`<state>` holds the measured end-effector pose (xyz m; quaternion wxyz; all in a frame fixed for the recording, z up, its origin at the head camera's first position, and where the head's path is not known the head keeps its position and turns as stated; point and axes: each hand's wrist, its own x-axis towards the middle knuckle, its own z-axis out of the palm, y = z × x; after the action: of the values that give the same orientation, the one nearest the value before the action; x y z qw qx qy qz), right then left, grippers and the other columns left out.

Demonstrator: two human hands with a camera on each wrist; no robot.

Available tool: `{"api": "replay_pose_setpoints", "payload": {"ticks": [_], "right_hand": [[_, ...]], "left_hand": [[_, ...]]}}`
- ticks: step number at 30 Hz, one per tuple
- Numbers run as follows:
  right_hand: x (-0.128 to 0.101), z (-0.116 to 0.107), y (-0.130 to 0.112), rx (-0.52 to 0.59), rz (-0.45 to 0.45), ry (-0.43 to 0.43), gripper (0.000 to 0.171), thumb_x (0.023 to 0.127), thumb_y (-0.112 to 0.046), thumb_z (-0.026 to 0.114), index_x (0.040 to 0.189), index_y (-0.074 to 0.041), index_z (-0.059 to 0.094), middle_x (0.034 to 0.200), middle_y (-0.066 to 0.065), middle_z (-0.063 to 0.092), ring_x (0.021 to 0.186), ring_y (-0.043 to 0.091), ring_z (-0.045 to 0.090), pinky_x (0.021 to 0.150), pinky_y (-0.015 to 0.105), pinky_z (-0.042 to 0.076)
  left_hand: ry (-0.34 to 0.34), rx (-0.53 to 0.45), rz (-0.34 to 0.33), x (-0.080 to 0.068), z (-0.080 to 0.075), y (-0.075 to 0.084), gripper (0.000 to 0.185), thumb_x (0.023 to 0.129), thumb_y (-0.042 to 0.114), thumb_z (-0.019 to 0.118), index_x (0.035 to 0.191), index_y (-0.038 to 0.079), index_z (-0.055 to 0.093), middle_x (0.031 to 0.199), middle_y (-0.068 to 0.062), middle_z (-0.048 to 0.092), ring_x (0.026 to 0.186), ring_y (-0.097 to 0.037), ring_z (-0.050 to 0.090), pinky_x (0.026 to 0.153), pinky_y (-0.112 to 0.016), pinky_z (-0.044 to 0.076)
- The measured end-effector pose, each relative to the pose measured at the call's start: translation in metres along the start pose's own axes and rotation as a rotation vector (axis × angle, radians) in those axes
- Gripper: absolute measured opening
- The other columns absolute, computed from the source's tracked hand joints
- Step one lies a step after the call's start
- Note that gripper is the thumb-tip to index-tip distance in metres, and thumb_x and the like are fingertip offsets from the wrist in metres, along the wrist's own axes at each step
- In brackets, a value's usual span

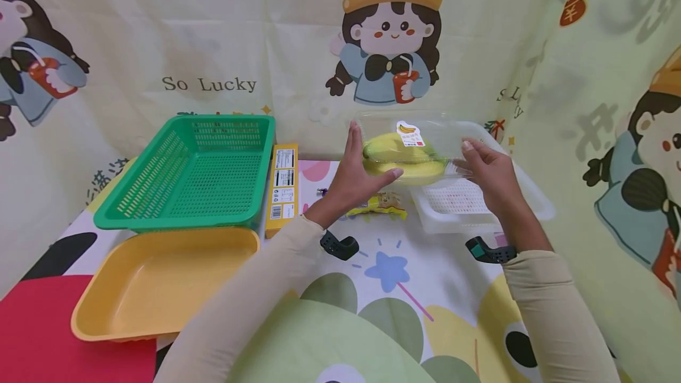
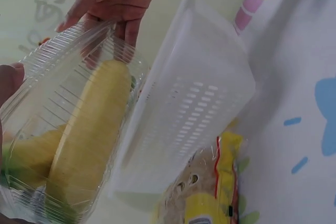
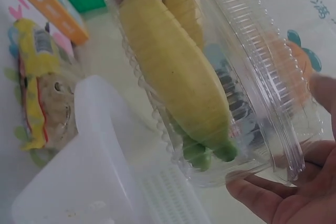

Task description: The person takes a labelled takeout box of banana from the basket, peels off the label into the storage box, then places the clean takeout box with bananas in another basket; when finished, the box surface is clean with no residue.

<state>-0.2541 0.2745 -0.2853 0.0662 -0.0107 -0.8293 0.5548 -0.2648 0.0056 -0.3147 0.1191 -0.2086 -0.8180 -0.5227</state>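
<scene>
A clear plastic box (image 1: 447, 135) with a banana label on its lid hangs above the table, tilted, with yellow bananas (image 1: 407, 170) inside that have green ends. My left hand (image 1: 357, 171) grips its left end, thumb along the front side. At the opposite end my right hand (image 1: 493, 179) pinches the rim between thumb and fingers; the right wrist view shows those fingers (image 3: 257, 198) under the box's corner. Behind and below the box stands a white perforated basket (image 1: 436, 223), overlapped by it in the head view.
On the left are a green perforated basket (image 1: 186, 223) and, nearer, a yellow basin (image 1: 165, 288). An orange-yellow carton (image 1: 283, 191) lies beside the green basket. A yellow snack bag (image 1: 380, 204) lies below my left hand. Printed cloth (image 1: 298, 34) hangs behind the table.
</scene>
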Motion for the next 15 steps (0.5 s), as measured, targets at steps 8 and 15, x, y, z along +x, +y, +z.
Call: {"api": "replay_pose_setpoints", "payload": {"ticks": [8,15], "right_hand": [[-0.008,0.008,-0.002,-0.062,-0.052,-0.104,0.082,0.093,-0.048,0.061,0.157,-0.019,0.019,0.160,0.004,0.019,0.137,0.033,0.037,0.105,0.049,0.037],[-0.015,0.015,-0.007,-0.068,-0.101,-0.135,0.081,0.092,-0.037,0.067,0.157,-0.019,0.022,0.156,0.008,0.031,0.134,0.033,0.042,0.102,0.051,0.039]], "left_hand": [[-0.039,0.043,-0.031,-0.009,-0.021,0.001,0.115,0.082,0.048,0.073,0.156,0.017,-0.010,0.161,0.008,-0.013,0.145,-0.008,-0.004,0.116,-0.037,0.015],[-0.040,0.056,-0.032,-0.017,-0.036,0.006,0.118,0.081,0.049,0.075,0.156,0.017,-0.012,0.161,0.006,-0.013,0.146,-0.011,-0.003,0.116,-0.039,0.015]]}}
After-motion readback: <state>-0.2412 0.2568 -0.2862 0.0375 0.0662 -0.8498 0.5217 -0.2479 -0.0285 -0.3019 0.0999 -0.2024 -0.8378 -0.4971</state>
